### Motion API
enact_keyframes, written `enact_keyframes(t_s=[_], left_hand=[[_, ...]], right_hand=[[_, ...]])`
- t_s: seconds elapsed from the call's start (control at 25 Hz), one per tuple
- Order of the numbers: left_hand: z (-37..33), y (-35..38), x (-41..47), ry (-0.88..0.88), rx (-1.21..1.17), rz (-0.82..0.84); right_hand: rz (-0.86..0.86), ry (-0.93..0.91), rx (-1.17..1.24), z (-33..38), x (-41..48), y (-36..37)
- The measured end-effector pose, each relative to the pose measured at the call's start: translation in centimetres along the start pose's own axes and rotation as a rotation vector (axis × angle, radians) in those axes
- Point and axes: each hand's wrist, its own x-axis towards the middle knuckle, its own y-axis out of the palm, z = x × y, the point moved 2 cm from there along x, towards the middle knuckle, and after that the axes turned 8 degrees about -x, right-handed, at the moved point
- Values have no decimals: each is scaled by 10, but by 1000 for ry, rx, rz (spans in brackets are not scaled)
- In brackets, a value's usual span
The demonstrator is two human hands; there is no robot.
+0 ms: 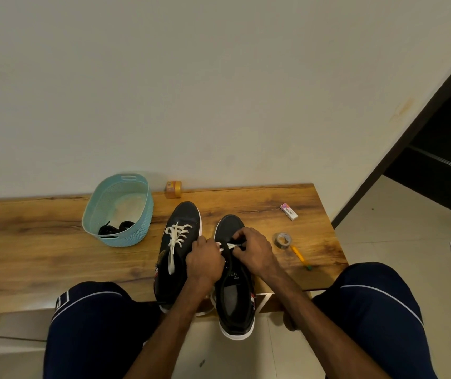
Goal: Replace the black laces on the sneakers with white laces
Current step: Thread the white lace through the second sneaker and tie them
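Note:
Two black sneakers with white soles stand side by side on a wooden bench [27, 242], toes away from me. The left sneaker [183, 214] carries a white lace [176, 236] threaded across its eyelets, with one loose end hanging toward me. Over the right sneaker [235, 296], my left hand [205, 259] and my right hand [253, 248] meet at the eyelets. Both pinch a second white lace [229, 245], of which only a short stretch shows between the fingers. Black laces [114, 228] lie in a light blue basket [142, 214].
Against the wall stands a small orange box [173, 189]. An eraser [289, 211], a tape roll [283, 240] and a yellow pencil [299, 255] lie to the right of the sneakers. My knees flank the bench's near edge. Tiled floor and a dark doorway are on the right.

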Motion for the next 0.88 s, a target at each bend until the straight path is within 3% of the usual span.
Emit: enact_keyframes(t_s=[0.08, 0.2, 0.32, 0.4, 0.48, 0.68, 0.8, 0.88], left_hand=[[4, -5, 4, -97, -129, -30], [6, -8, 5, -14, -62, -117], [7, -3, 4, 35, 24, -62], [8, -6, 8, 5, -50, -31], [9, -15, 14, -54, -320, -11], [21, -71, 18, -278, -1356, 83], [26, -95, 15, -163, -1895, 207], [21, -100, 14, -66, -2088, 214]], right_hand=[[-11, -9, 13, 0, 0, 1], [-25, -17, 33, 1, 0, 1], [-58, -27, 36, 0, 0, 0], [-77, -24, 27, 0, 0, 1], [-82, -31, -2, 3, 2, 2], [-70, -63, -130, 10, 14, -9], [-177, -82, -137, 18, 15, -24], [-289, -140, 66, 35, 5, -30]])
